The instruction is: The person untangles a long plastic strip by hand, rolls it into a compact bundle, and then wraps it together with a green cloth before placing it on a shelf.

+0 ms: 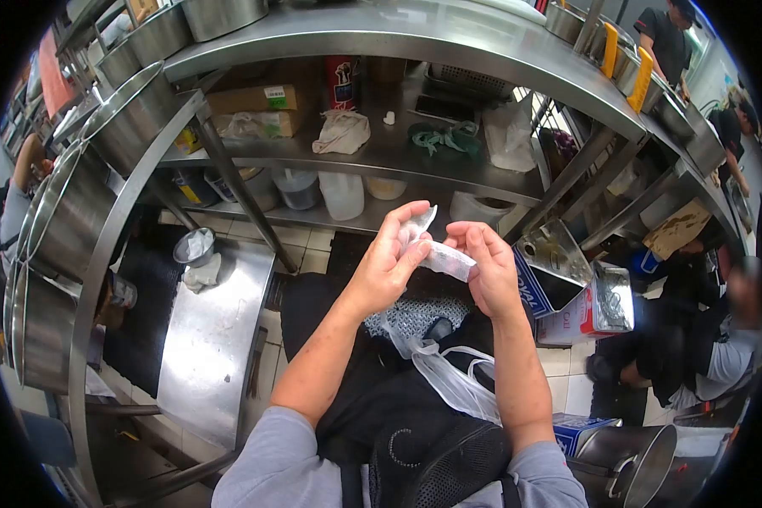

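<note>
Thin translucent whitish strip [449, 260], prob. plastic film, is up in the air btwn the two hands, mid-scene, above the lap. Left hand [395, 254] pinches one end, thumb against fingers, w/ a pale bit poking up past the thumb; fingers part-curled, nearly closed on it. Right hand [489, 269] has the other end near its thumb & fingers, fingers half bent & a bit spread; exact grip there can't tell

Just below, on the lap: grey mesh piece [415, 317] w/ metallic look, & white straps [457, 381] running down toward near right over black clothing

Left: low steel bench [207, 356], w/ small bowl [182, 248] holding smth white & a pale rag [201, 274] just beside it. Further left, big steel pots [76, 203] along a rack

Right: blue tin [529, 284] marked ROYAL, tilted, open-topped, next to a red & white tin [567, 322]. Near right, a steel pot [601, 449] on its side or tilted, can't tell which

Far: steel shelving, mid shelf w/ crumpled cloth [341, 133], dark green bundle [444, 137], clear bag [510, 146], cardboard box [271, 103] & red/black container [341, 83]; white jug [341, 196] & tubs lower down

Far right, a person [662, 38] in dark top stands; another person [728, 351], grey sleeve, sits or crouches nearer
</note>
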`<action>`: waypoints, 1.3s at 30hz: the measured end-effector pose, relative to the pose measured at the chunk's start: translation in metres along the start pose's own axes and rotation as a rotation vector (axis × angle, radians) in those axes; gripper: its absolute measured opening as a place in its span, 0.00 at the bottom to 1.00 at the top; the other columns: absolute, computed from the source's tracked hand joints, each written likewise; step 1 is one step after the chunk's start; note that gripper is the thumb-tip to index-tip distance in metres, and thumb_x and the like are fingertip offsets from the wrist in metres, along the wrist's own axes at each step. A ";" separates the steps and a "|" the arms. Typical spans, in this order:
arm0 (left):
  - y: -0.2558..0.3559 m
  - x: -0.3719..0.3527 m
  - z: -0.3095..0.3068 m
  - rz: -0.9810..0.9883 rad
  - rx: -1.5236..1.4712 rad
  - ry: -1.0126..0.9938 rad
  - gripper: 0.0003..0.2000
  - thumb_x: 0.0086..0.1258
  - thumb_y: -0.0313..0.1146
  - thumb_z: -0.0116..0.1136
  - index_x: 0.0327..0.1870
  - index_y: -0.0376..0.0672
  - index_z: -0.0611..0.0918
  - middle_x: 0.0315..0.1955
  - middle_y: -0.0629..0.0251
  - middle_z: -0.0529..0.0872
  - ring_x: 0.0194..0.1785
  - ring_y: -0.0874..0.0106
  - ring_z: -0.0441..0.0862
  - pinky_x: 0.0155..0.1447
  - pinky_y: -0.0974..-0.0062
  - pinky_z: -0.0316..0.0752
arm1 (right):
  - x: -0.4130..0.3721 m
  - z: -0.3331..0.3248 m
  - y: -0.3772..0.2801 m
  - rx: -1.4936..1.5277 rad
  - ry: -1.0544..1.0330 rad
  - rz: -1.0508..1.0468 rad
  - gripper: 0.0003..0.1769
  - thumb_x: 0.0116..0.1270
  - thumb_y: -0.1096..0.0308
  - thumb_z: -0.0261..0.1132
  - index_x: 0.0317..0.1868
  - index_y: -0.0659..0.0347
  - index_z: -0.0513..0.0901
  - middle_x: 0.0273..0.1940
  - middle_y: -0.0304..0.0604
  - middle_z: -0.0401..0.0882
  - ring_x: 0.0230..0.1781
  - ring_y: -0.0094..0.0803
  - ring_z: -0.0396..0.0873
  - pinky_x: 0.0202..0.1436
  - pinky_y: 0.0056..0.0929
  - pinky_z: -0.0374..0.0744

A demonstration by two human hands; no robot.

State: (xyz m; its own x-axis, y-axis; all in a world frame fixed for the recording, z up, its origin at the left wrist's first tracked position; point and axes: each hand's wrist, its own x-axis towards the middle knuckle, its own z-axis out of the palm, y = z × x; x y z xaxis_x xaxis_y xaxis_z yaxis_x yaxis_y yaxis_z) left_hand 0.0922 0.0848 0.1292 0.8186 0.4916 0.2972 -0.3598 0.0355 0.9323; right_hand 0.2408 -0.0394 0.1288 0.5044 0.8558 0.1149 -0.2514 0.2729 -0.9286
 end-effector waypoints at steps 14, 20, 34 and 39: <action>-0.011 0.000 -0.005 0.079 0.160 0.072 0.27 0.80 0.25 0.56 0.77 0.39 0.63 0.48 0.67 0.80 0.48 0.80 0.76 0.56 0.79 0.73 | -0.008 -0.006 -0.009 -0.120 0.014 -0.083 0.13 0.74 0.68 0.70 0.53 0.65 0.81 0.40 0.36 0.83 0.38 0.20 0.79 0.45 0.22 0.80; -0.007 -0.003 -0.005 0.049 0.293 0.041 0.30 0.80 0.26 0.56 0.79 0.39 0.59 0.51 0.64 0.80 0.50 0.79 0.77 0.58 0.78 0.73 | -0.008 -0.007 -0.007 -0.438 0.020 -0.077 0.09 0.74 0.68 0.71 0.47 0.65 0.85 0.38 0.33 0.84 0.38 0.18 0.79 0.43 0.19 0.77; 0.001 -0.010 0.007 0.018 0.459 -0.123 0.41 0.74 0.30 0.64 0.83 0.41 0.52 0.61 0.55 0.78 0.60 0.67 0.78 0.67 0.68 0.72 | 0.015 0.012 -0.036 -0.789 -0.088 -0.338 0.12 0.67 0.75 0.72 0.50 0.66 0.84 0.41 0.46 0.85 0.39 0.32 0.84 0.47 0.29 0.81; -0.020 -0.002 -0.001 0.026 0.109 -0.024 0.29 0.83 0.33 0.53 0.80 0.41 0.58 0.33 0.68 0.79 0.34 0.78 0.75 0.42 0.78 0.73 | 0.025 0.004 -0.004 -0.484 0.050 -0.376 0.24 0.72 0.67 0.72 0.63 0.66 0.77 0.50 0.42 0.83 0.48 0.28 0.82 0.53 0.29 0.81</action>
State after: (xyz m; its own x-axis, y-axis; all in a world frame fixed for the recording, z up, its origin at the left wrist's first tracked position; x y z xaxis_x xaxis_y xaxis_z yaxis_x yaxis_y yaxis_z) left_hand 0.0978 0.0836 0.1097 0.8207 0.4701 0.3248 -0.3312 -0.0719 0.9408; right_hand 0.2515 -0.0173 0.1370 0.5270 0.7146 0.4601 0.3489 0.3117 -0.8838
